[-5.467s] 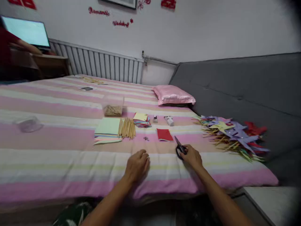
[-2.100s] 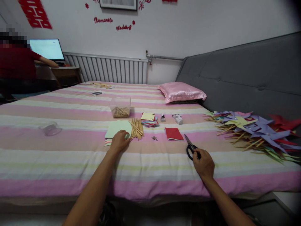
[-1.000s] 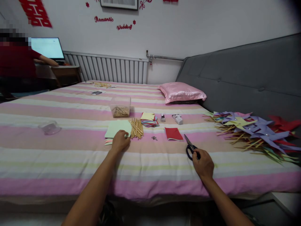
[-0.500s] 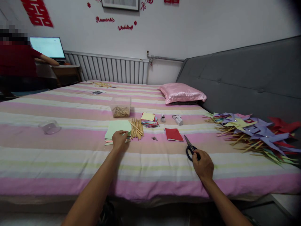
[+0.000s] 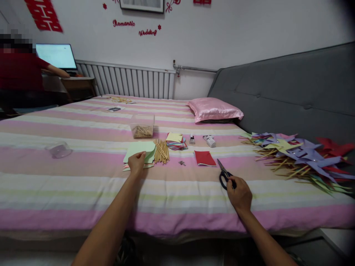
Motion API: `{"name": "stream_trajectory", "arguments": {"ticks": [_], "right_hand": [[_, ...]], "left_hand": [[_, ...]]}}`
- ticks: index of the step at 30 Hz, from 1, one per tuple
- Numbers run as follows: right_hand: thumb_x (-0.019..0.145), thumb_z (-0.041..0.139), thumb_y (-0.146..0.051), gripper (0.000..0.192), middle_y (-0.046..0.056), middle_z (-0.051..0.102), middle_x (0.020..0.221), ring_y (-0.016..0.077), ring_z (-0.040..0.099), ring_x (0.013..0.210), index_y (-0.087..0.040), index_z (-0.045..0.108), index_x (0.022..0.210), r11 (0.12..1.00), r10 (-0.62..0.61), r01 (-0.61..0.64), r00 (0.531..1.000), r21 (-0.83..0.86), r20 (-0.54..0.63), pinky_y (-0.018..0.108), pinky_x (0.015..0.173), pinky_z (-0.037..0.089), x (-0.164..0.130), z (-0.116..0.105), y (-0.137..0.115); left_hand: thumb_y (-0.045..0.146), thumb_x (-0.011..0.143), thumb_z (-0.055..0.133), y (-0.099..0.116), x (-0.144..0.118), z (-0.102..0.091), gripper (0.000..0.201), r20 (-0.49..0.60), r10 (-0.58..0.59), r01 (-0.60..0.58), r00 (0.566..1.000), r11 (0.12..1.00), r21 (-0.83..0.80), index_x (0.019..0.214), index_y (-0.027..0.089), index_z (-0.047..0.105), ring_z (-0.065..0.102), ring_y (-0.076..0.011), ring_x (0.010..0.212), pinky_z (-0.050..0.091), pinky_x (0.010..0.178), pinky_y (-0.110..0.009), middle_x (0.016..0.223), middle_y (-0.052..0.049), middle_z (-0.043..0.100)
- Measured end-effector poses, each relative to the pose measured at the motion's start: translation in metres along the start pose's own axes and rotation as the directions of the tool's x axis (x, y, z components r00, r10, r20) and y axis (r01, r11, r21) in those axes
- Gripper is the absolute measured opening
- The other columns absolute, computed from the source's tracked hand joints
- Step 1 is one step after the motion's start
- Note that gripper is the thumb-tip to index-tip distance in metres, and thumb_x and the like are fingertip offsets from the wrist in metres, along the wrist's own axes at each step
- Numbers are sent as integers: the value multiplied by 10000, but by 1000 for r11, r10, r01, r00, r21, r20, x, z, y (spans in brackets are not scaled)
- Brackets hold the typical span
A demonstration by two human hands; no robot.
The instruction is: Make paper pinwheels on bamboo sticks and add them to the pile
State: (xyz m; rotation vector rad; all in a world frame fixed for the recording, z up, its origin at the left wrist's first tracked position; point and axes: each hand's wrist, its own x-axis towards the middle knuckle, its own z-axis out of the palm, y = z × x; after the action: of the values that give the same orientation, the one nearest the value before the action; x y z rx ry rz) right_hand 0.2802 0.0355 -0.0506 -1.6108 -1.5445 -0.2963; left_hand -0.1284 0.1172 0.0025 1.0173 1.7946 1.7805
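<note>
Striped bed (image 5: 69, 192): left hand (image 5: 136, 162) pinches green paper (image 5: 138, 149); right hand (image 5: 240, 194) grips shut scissors (image 5: 224, 173).

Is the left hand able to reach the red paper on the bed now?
Probably yes. The red paper lies flat with only small metal bits between it and the left hand, but that hand is gripping the green sheet.
</note>
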Motion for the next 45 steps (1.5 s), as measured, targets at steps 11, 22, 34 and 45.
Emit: {"name": "stream_trajectory", "arguments": {"ticks": [11, 22, 34, 45], "right_hand": [[771, 449, -239, 172, 91, 649, 833, 236, 574, 809, -163, 594, 825, 1000, -15, 15, 1000, -2, -3, 328, 757, 422, 0, 1, 1], [772, 448, -242, 180, 93, 648, 836, 236, 571, 810, -157, 596, 830, 1000, -9, 9, 1000, 1, 1, 326, 744, 419, 0, 0, 0], [777, 437, -244, 189, 98, 647, 839, 240, 566, 817, -162, 598, 832, 1000, -10, 10, 1000, 15, 5, 338, 750, 414, 0, 0, 0], [777, 445, -242, 184, 95, 651, 846, 238, 576, 820, -158, 600, 832, 1000, -11, 11, 1000, -8, 3, 329, 751, 425, 0, 0, -1]], "left_hand": [[330, 630, 642, 11, -7, -8, 220, 66, 81, -96, 994, 963, 254, 705, 142, 729, 661, -281, 775, 476, 685, -351, 693, -84, 723], [375, 557, 711, 4, 2, -16, 295, 280, 27, -92, 960, 971, 222, 701, 117, 717, 662, -260, 665, 474, 570, -324, 670, -109, 717], [327, 459, 767, 4, 8, -28, 305, 377, 51, -156, 925, 954, 255, 696, 139, 733, 652, -264, 699, 476, 656, -349, 683, -96, 720], [335, 506, 748, 7, 8, -33, 310, 399, 43, -178, 916, 935, 308, 748, 143, 743, 660, -255, 706, 471, 649, -324, 730, -102, 734]]}}
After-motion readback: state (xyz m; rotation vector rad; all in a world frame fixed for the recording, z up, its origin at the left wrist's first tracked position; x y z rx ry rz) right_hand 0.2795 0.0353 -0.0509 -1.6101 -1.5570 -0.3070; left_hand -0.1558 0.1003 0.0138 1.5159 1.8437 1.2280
